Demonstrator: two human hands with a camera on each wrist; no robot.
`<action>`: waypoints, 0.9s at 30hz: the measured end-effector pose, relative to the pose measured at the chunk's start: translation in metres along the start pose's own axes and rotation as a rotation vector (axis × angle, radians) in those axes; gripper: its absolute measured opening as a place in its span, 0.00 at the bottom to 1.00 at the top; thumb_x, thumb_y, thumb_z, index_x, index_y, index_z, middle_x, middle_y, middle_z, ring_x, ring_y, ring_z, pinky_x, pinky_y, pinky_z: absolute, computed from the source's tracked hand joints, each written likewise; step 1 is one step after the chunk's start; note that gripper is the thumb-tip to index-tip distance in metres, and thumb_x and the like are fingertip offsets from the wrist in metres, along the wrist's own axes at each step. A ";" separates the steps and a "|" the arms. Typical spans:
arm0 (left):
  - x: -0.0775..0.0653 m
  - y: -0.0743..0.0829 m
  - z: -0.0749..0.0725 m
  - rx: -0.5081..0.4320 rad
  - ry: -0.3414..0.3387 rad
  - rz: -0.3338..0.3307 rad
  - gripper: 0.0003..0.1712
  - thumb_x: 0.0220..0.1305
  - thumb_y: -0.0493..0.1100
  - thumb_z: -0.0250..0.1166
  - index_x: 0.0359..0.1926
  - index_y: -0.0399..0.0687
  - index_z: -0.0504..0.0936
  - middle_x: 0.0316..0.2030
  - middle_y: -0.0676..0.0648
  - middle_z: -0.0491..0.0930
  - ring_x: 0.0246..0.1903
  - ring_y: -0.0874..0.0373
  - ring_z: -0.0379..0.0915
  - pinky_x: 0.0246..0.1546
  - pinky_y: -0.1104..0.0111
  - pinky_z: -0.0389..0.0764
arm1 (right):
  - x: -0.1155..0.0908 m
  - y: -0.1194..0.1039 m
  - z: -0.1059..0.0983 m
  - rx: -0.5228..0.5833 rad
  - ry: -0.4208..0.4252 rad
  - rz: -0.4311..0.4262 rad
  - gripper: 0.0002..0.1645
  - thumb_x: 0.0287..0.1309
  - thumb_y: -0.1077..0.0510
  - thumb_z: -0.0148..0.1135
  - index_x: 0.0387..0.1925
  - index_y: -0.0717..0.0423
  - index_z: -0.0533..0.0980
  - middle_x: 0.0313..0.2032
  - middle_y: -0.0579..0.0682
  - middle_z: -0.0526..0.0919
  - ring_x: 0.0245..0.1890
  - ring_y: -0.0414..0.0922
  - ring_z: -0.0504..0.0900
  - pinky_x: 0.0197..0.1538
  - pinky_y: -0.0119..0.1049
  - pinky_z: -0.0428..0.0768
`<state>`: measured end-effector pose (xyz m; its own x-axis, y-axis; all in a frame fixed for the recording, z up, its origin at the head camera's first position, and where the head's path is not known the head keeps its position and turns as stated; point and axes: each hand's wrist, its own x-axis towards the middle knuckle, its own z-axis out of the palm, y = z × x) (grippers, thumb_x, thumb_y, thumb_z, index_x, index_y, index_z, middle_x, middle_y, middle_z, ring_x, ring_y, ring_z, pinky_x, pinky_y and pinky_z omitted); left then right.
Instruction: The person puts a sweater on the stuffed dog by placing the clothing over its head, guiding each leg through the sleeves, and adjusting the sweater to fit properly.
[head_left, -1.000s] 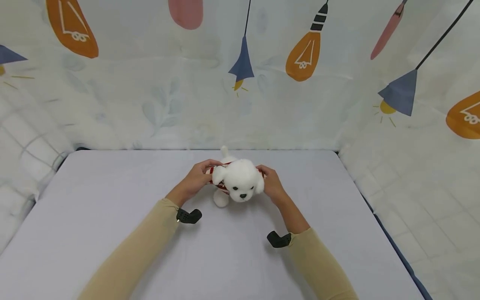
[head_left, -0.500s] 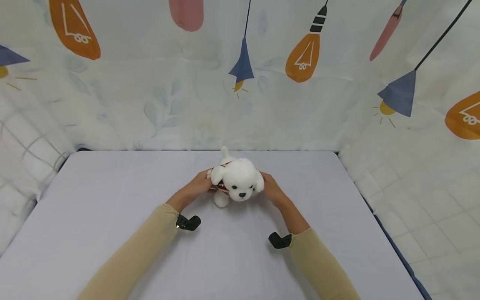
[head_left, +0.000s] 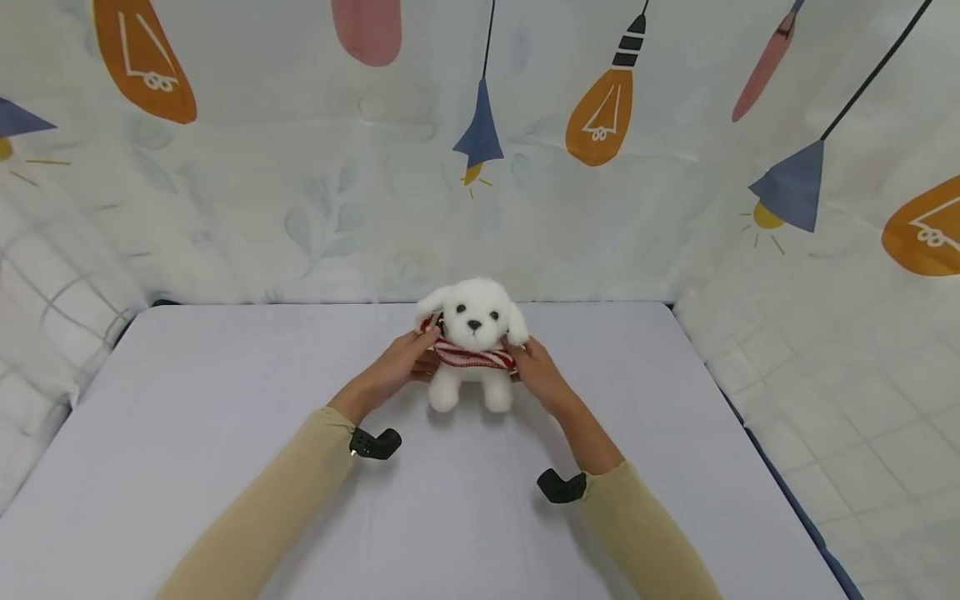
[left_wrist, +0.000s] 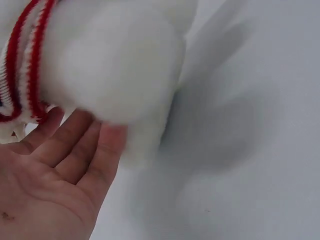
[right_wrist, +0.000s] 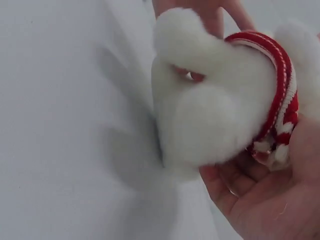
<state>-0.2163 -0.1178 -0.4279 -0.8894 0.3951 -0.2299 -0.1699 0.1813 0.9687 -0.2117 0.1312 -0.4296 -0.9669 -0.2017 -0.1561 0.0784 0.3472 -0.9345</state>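
A white plush dog (head_left: pixel 474 312) in a red-and-white striped knitted garment (head_left: pixel 474 357) faces the head camera, its front legs pointing down to the table. My left hand (head_left: pixel 401 365) holds it by the side on the left, with the thumb at the garment. On the other side my right hand (head_left: pixel 543 377) grips it just below the ear. In the left wrist view the fingers (left_wrist: pixel 75 145) lie against the white fur and the garment's edge. The right wrist view has the fingers (right_wrist: pixel 232 177) under the plush body; the fingertips are partly hidden there.
A white-covered table (head_left: pixel 225 400) lies beneath the dog and both arms. Behind it hangs a pale curtain (head_left: pixel 390 208) printed with lamps and bulbs, which continues along both sides. Each wrist carries a small black camera mount (head_left: pixel 375 444).
The plush dog's head has tilted up and back, so its face, striped chest and both front legs now show. Both hands stay at its sides, and the left thumb has come into view.
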 end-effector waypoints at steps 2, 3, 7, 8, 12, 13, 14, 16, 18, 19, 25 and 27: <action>-0.001 0.003 0.000 0.032 0.015 0.010 0.33 0.68 0.66 0.51 0.59 0.45 0.66 0.52 0.41 0.78 0.45 0.57 0.77 0.47 0.64 0.78 | -0.001 -0.005 -0.001 0.020 -0.021 -0.005 0.33 0.68 0.34 0.45 0.65 0.47 0.65 0.53 0.56 0.77 0.45 0.47 0.79 0.45 0.39 0.81; -0.001 0.005 0.000 0.047 0.021 0.016 0.30 0.67 0.64 0.54 0.58 0.47 0.67 0.51 0.42 0.79 0.44 0.57 0.76 0.45 0.64 0.77 | -0.002 -0.007 -0.001 0.020 -0.033 -0.009 0.34 0.68 0.34 0.45 0.67 0.46 0.63 0.54 0.56 0.77 0.45 0.47 0.79 0.45 0.38 0.81; -0.004 0.009 0.001 0.079 0.012 0.036 0.28 0.63 0.58 0.63 0.58 0.50 0.68 0.51 0.42 0.81 0.42 0.58 0.78 0.43 0.66 0.76 | -0.005 -0.012 -0.004 -0.005 -0.068 -0.033 0.36 0.65 0.39 0.55 0.69 0.44 0.60 0.57 0.53 0.75 0.47 0.45 0.77 0.45 0.39 0.80; -0.005 0.011 0.001 0.074 0.003 0.038 0.29 0.62 0.56 0.64 0.59 0.51 0.68 0.51 0.41 0.81 0.43 0.57 0.79 0.43 0.66 0.76 | -0.006 -0.014 -0.005 -0.010 -0.067 -0.035 0.37 0.63 0.40 0.58 0.69 0.43 0.60 0.58 0.51 0.75 0.48 0.45 0.76 0.46 0.39 0.79; -0.008 0.016 0.006 0.062 -0.023 0.051 0.34 0.61 0.55 0.66 0.63 0.50 0.65 0.53 0.39 0.81 0.44 0.56 0.81 0.44 0.65 0.78 | -0.010 -0.018 -0.005 -0.011 -0.028 -0.038 0.36 0.55 0.42 0.67 0.62 0.46 0.68 0.56 0.49 0.78 0.51 0.45 0.77 0.51 0.41 0.78; -0.008 0.017 0.008 0.062 -0.028 0.052 0.35 0.61 0.55 0.66 0.64 0.50 0.65 0.53 0.39 0.81 0.44 0.56 0.81 0.44 0.65 0.79 | -0.010 -0.018 -0.005 -0.005 -0.011 -0.035 0.35 0.53 0.42 0.68 0.61 0.46 0.70 0.55 0.48 0.79 0.53 0.45 0.78 0.52 0.40 0.78; -0.009 0.017 0.009 0.059 -0.036 0.053 0.36 0.61 0.55 0.66 0.66 0.51 0.64 0.53 0.39 0.81 0.44 0.55 0.81 0.44 0.65 0.79 | -0.010 -0.017 -0.004 -0.002 0.005 -0.033 0.34 0.52 0.42 0.69 0.59 0.47 0.71 0.54 0.48 0.80 0.53 0.45 0.78 0.53 0.41 0.78; -0.008 0.015 0.011 0.061 -0.048 0.053 0.38 0.61 0.55 0.66 0.68 0.52 0.62 0.52 0.39 0.81 0.44 0.56 0.81 0.44 0.65 0.79 | -0.008 -0.015 -0.003 0.017 0.031 -0.025 0.32 0.51 0.43 0.71 0.56 0.47 0.73 0.53 0.48 0.81 0.52 0.44 0.79 0.53 0.40 0.78; -0.008 0.012 0.012 0.075 -0.058 0.053 0.41 0.61 0.55 0.66 0.70 0.52 0.59 0.52 0.40 0.82 0.44 0.56 0.81 0.44 0.66 0.79 | -0.006 -0.013 0.000 0.039 0.047 -0.004 0.32 0.49 0.43 0.72 0.55 0.46 0.74 0.51 0.48 0.82 0.51 0.44 0.80 0.53 0.40 0.79; -0.008 0.011 0.012 0.083 -0.060 0.052 0.41 0.61 0.56 0.66 0.71 0.53 0.58 0.52 0.40 0.82 0.44 0.56 0.81 0.44 0.66 0.79 | -0.005 -0.012 0.001 0.052 0.044 0.004 0.32 0.48 0.43 0.73 0.55 0.44 0.74 0.52 0.46 0.82 0.51 0.44 0.80 0.54 0.40 0.79; -0.009 0.010 0.012 0.173 0.015 0.078 0.32 0.63 0.58 0.64 0.63 0.51 0.67 0.48 0.43 0.83 0.42 0.56 0.79 0.40 0.64 0.81 | -0.001 -0.010 0.010 0.122 0.010 0.005 0.37 0.52 0.42 0.70 0.62 0.41 0.66 0.59 0.45 0.76 0.58 0.44 0.75 0.62 0.44 0.73; -0.010 0.010 0.011 0.217 0.080 0.108 0.27 0.63 0.57 0.63 0.58 0.49 0.72 0.47 0.43 0.83 0.40 0.55 0.79 0.37 0.63 0.82 | 0.000 -0.010 0.012 0.133 0.032 0.030 0.38 0.52 0.42 0.69 0.63 0.42 0.65 0.59 0.45 0.75 0.59 0.45 0.74 0.63 0.45 0.72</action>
<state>-0.2047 -0.1103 -0.4168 -0.9297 0.3515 -0.1097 0.0151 0.3340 0.9425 -0.2097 0.1169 -0.4236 -0.9708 -0.1628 -0.1761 0.1367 0.2274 -0.9641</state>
